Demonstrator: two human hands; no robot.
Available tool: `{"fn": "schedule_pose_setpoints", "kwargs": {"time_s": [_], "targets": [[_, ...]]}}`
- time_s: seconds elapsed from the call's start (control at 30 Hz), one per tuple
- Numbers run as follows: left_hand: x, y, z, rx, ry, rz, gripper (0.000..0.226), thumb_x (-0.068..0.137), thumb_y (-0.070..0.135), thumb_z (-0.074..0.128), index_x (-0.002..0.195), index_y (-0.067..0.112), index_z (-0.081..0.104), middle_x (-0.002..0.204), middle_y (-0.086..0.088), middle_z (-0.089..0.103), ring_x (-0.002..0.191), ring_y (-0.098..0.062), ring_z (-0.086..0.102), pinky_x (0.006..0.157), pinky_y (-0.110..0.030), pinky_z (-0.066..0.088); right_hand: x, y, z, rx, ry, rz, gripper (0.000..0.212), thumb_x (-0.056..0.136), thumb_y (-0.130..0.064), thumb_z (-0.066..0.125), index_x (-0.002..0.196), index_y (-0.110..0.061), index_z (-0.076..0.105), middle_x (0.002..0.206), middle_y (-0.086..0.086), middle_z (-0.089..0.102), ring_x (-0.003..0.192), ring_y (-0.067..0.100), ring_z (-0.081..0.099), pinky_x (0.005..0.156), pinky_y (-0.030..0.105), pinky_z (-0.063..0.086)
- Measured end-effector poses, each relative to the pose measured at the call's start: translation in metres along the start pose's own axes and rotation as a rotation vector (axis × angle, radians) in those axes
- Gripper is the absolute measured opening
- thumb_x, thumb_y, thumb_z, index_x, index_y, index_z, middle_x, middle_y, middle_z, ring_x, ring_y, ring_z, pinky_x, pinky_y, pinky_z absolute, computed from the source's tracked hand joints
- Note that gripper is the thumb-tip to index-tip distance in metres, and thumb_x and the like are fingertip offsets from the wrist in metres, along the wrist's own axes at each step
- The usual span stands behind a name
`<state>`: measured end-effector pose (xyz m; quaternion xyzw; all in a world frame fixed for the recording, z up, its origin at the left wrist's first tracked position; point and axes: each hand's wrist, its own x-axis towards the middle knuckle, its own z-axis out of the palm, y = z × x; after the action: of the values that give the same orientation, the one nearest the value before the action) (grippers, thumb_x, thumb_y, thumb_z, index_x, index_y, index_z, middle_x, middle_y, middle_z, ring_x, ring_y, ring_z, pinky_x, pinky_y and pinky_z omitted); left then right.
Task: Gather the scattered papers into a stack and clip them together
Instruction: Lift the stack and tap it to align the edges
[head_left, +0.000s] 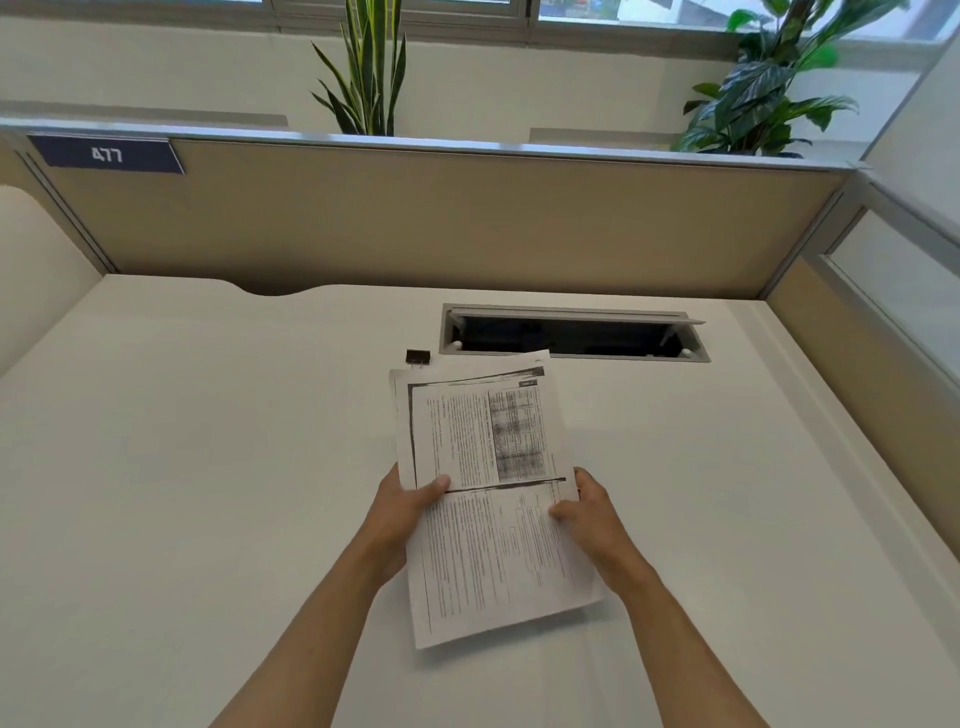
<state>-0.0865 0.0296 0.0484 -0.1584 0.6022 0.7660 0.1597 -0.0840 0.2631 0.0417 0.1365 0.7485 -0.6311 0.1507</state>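
The left hand (402, 499) and right hand (589, 512) each have a closed grip on a side edge of the papers (488, 499), thumbs on top, above the counter (208, 441). The sheets look light, floppy and slippery, still fanned; squaring them probably needs edge holds. The binder clip (418, 357) lies just beyond them.

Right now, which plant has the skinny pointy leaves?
The left plant, behind the divider. Its leaves stand straight like swords; the right plant has broad, drooping ones.

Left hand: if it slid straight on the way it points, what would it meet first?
Probably the papers that the left hand already holds; beyond their far edge lies the binder clip.
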Motion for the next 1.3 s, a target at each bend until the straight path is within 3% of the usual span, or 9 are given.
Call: {"fn": "schedule_pose_setpoints", "kwargs": {"time_s": [0.17,0.37,0.5,0.73,0.9,0.97,1.03,1.2,1.3], "targets": [[0.004,-0.005,0.003,-0.128,0.190,0.073,0.043,0.091,0.011,0.066,0.132,0.016,0.053,0.119,-0.010,0.071,0.100,-0.029,0.072,0.085,-0.056,0.057,-0.006,0.006,-0.020,0.177,-0.025,-0.007,0.027,0.086,-0.007,0.067,0.113,-0.009,0.061,0.108,0.009,0.074,0.095,0.024,0.072,0.076,0.034,0.059],[-0.002,-0.006,0.021,-0.482,0.316,0.156,0.043,0.092,0.003,0.062,0.130,0.021,0.055,0.122,-0.007,0.069,0.110,-0.030,0.067,0.095,-0.058,0.051,-0.023,0.028,-0.013,0.663,-0.114,-0.013,0.062,0.057,-0.032,0.092,0.104,-0.007,0.061,0.104,0.020,0.068,0.090,0.031,0.068,0.085,0.043,0.056],[-0.009,-0.018,0.048,-0.539,0.313,0.147,0.044,0.093,0.004,0.062,0.131,0.025,0.056,0.120,-0.003,0.071,0.110,-0.027,0.067,0.094,-0.052,0.054,-0.035,0.012,0.024,0.737,-0.050,-0.172,0.054,0.086,-0.002,0.067,0.136,-0.012,0.050,0.127,0.015,0.065,0.117,0.032,0.062,0.097,0.051,0.049],[-0.009,-0.011,0.018,-0.520,0.261,0.187,0.045,0.085,-0.001,0.065,0.130,0.005,0.059,0.122,-0.014,0.069,0.110,-0.030,0.068,0.093,-0.049,0.056,-0.028,-0.003,-0.006,0.569,0.141,-0.194,0.047,0.078,0.010,0.066,0.123,-0.002,0.060,0.115,0.018,0.070,0.108,0.038,0.066,0.092,0.052,0.053],[-0.008,0.034,-0.039,-0.232,0.069,0.277,0.035,0.074,0.018,0.080,0.106,0.016,0.065,0.096,-0.005,0.076,0.084,-0.022,0.070,0.065,-0.029,0.060,-0.025,-0.020,-0.051,0.343,0.127,-0.288,0.042,0.078,0.008,0.067,0.119,-0.001,0.063,0.113,0.014,0.072,0.104,0.034,0.068,0.087,0.047,0.056],[-0.009,0.052,-0.047,0.047,-0.047,0.266,0.061,0.063,0.028,0.090,0.116,0.017,0.063,0.102,-0.006,0.077,0.092,-0.022,0.073,0.073,-0.032,0.060,-0.024,-0.030,-0.060,0.266,0.102,-0.323,0.039,0.079,0.006,0.068,0.117,-0.003,0.064,0.111,0.012,0.073,0.103,0.031,0.069,0.087,0.046,0.056],[-0.008,0.065,-0.040,0.276,-0.093,0.297,0.057,0.077,0.018,0.082,0.127,0.018,0.055,0.112,-0.006,0.074,0.102,-0.022,0.072,0.083,-0.039,0.059,-0.022,-0.039,-0.060,0.187,0.072,-0.355,0.037,0.081,0.002,0.070,0.116,-0.007,0.065,0.110,0.009,0.073,0.101,0.028,0.070,0.085,0.044,0.057],[-0.007,0.065,-0.010,0.350,0.184,0.572,0.039,0.088,0.007,0.069,0.120,0.017,0.049,0.116,-0.004,0.064,0.106,-0.019,0.063,0.083,-0.037,0.057,-0.013,-0.052,-0.052,0.138,0.179,-0.432,0.033,0.082,0.000,0.071,0.111,-0.016,0.065,0.103,0.001,0.072,0.093,0.016,0.068,0.072,0.025,0.058],[-0.007,0.039,-0.008,0.290,0.269,0.601,0.032,0.089,0.005,0.068,0.113,0.019,0.051,0.108,-0.003,0.063,0.103,-0.018,0.063,0.083,-0.035,0.056,-0.009,-0.035,-0.047,0.148,0.220,-0.395,0.035,0.081,-0.001,0.073,0.113,-0.011,0.064,0.102,0.003,0.071,0.094,0.018,0.067,0.068,0.021,0.057]]}}
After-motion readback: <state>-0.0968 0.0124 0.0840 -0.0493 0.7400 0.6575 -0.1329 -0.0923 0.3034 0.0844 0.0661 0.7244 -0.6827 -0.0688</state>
